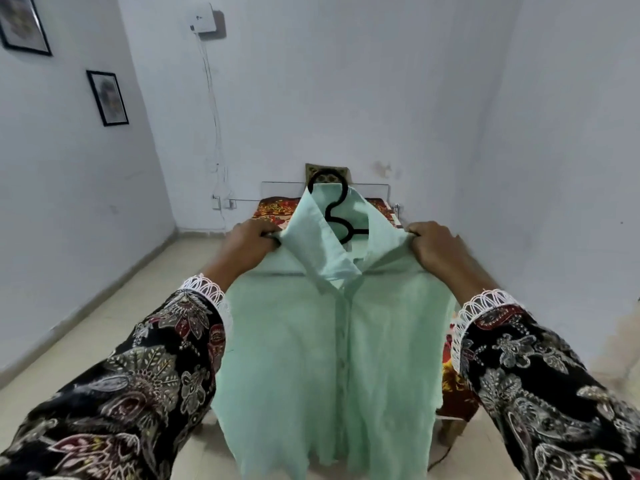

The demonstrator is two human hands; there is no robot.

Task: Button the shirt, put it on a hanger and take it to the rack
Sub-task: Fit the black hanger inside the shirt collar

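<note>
Room fittings and furnishings, taken from the bed (277, 207).

Bed with a red and yellow floral cover, its head end against the far white wall (346, 81). White box (202, 19) mounted high on that wall, above and left of the bed; thin cables (213, 109) drop from it to sockets (221, 203) just left of the bed head. Two black-framed pictures (108, 97) on the side wall, well left of the bed. Pale tiled floor (104, 323) beside the bed.

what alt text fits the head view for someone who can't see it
Both hands, left hand and right hand, grip the shoulders of a mint green shirt on a black hanger, above a floral-covered table.
</note>
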